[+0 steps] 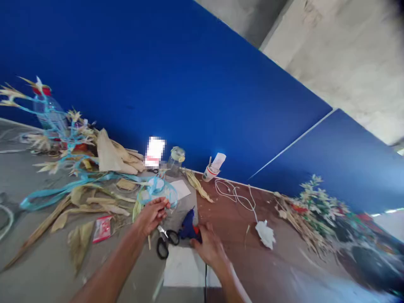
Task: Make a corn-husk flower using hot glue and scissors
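My left hand (152,215) is closed in a pinch on a light blue ribbon (158,188) that loops up from the table and trails off to the left. My right hand (210,248) is wrapped round the handle of a blue glue gun (188,227) with an orange trigger, which rests on the table. Black-handled scissors (166,242) lie between the two hands. A white sheet of paper (184,267) lies just below the glue gun.
Dried corn husks (107,158) and husk flowers cover the left of the table. A plastic bottle (50,113), a glass jar (176,159), a white cup (211,170), a white cord (235,193), a red packet (102,228) and a flower arrangement (318,208) stand before the blue wall.
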Demonstrator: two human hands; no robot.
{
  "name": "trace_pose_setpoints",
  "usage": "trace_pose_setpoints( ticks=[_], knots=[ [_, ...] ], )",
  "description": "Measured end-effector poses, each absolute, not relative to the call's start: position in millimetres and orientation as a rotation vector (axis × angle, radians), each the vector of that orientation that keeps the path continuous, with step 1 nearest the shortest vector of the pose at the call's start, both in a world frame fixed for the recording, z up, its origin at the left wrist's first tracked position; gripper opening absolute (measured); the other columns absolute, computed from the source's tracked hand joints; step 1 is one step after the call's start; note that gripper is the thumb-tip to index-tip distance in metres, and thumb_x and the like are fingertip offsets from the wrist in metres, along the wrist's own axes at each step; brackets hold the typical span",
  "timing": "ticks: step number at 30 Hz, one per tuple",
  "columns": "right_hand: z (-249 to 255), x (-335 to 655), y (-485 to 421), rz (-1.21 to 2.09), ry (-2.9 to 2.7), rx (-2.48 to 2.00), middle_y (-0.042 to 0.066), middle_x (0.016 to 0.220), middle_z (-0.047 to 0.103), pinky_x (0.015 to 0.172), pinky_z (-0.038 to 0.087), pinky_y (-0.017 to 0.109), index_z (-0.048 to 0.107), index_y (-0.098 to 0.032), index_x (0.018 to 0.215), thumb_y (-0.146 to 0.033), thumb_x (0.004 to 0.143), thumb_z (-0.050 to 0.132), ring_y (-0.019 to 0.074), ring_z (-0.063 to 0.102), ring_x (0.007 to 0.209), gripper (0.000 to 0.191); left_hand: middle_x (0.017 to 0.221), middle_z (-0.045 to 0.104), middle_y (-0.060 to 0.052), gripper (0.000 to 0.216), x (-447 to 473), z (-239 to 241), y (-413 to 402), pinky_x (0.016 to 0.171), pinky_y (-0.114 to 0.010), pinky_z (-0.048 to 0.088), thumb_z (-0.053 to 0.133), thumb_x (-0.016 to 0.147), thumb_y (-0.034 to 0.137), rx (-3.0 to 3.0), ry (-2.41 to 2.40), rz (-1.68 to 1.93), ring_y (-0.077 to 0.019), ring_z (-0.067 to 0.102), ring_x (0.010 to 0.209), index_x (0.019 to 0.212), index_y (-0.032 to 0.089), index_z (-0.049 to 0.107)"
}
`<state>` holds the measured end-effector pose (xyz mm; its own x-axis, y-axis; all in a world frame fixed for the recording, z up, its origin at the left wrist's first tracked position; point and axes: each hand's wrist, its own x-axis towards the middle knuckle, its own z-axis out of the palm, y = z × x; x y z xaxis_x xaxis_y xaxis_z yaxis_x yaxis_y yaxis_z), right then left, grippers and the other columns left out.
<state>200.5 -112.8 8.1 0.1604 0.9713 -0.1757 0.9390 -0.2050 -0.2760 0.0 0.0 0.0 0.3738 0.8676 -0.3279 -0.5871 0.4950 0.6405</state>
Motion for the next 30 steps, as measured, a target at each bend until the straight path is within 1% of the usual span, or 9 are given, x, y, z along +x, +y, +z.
trace_pose_setpoints(
  ticks=[5,10,14,16,18,20,23,25,30],
  knots=[
    [9.5,189.3,-108.1,0.342,-1.952,-2.303,0.013,0.112,0.056,0.088,0.043,0.038,0.059,-0.019,0.115,-0.026,0.073,0.063,0.0295,0.057,0.105,0.043,0.053,0.059,0.003,0.025,3.8,0.8,3.5,0.038,-0.016,0.029,0.079,0.058,0.021,0.514,0.727,0.988,0.0012,0.030,0.032,0.061,0.013,0.055],
    [-1.0,191.8,-106.7,0.395,-1.936,-2.132,0.013,0.114,0.054,0.083,0.047,0.034,0.062,-0.018,0.109,-0.016,0.074,0.055,0.0241,0.062,0.094,0.036,0.054,0.059,0.003,0.032,4.4,-4.4,4.6,0.038,-0.017,0.029,0.081,0.054,0.029,0.570,0.729,1.027,0.0014,0.029,0.032,0.061,0.012,0.055],
    [-4.8,200.3,-105.9,0.369,-1.693,-1.818,0.013,0.109,0.055,0.088,0.046,0.034,0.060,-0.015,0.110,-0.015,0.072,0.052,0.0234,0.059,0.098,0.038,0.054,0.059,0.003,0.036,5.3,-10.4,6.2,0.039,-0.017,0.028,0.082,0.053,0.034,0.583,0.747,1.041,0.0011,0.029,0.033,0.061,0.013,0.055],
    [-2.5,205.6,-104.0,0.467,-1.527,-1.666,0.010,0.099,0.058,0.082,0.047,0.033,0.061,-0.017,0.104,-0.021,0.074,0.054,0.0219,0.059,0.090,0.032,0.055,0.059,0.003,0.037,4.8,-11.8,6.9,0.039,-0.017,0.027,0.082,0.053,0.037,0.585,0.752,1.042,0.0010,0.029,0.033,0.062,0.013,0.055],
    [2.5,209.3,-100.8,0.699,-1.340,-1.527,0.004,0.080,0.058,0.067,0.048,0.030,0.060,-0.018,0.101,-0.030,0.076,0.056,0.0174,0.057,0.070,0.028,0.055,0.059,0.003,0.038,3.5,-11.5,7.6,0.039,-0.017,0.028,0.082,0.052,0.038,0.581,0.761,1.052,0.0009,0.030,0.034,0.063,0.013,0.056],
    [9.3,208.9,-96.2,0.937,-1.186,-1.375,-0.001,0.067,0.054,0.055,0.042,0.026,0.059,-0.018,0.101,-0.039,0.075,0.059,0.0125,0.049,0.055,0.034,0.055,0.058,0.003,0.039,2.0,-10.1,8.2,0.040,-0.018,0.029,0.082,0.051,0.039,0.574,0.770,1.059,0.0005,0.030,0.035,0.063,0.013,0.056],
    [18.9,198.4,-86.9,1.120,-1.121,-1.244,-0.003,0.063,0.052,0.051,0.036,0.023,0.060,-0.017,0.100,-0.043,0.065,0.071,0.0093,0.043,0.051,0.045,0.053,0.057,0.004,0.041,0.8,-7.7,8.2,0.040,-0.018,0.029,0.083,0.050,0.041,0.579,0.787,1.053,0.0002,0.029,0.035,0.062,0.013,0.055],
    [21.8,187.0,-80.3,1.160,-1.151,-1.262,-0.004,0.062,0.051,0.049,0.034,0.021,0.061,-0.017,0.094,-0.039,0.059,0.076,0.0084,0.041,0.051,0.045,0.052,0.056,0.004,0.041,1.3,-6.9,7.6,0.040,-0.018,0.029,0.082,0.050,0.043,0.596,0.798,1.060,0.0003,0.028,0.035,0.061,0.014,0.055],
    [12.7,166.6,-69.6,1.180,-1.244,-1.332,-0.001,0.063,0.052,0.046,0.035,0.023,0.061,-0.016,0.093,-0.046,0.070,0.067,0.0099,0.042,0.050,0.038,0.054,0.057,0.003,0.040,3.6,-7.3,6.6,0.041,-0.019,0.028,0.081,0.051,0.043,0.619,0.841,1.086,-0.0017,0.034,0.038,0.061,0.014,0.057]
  ],
)
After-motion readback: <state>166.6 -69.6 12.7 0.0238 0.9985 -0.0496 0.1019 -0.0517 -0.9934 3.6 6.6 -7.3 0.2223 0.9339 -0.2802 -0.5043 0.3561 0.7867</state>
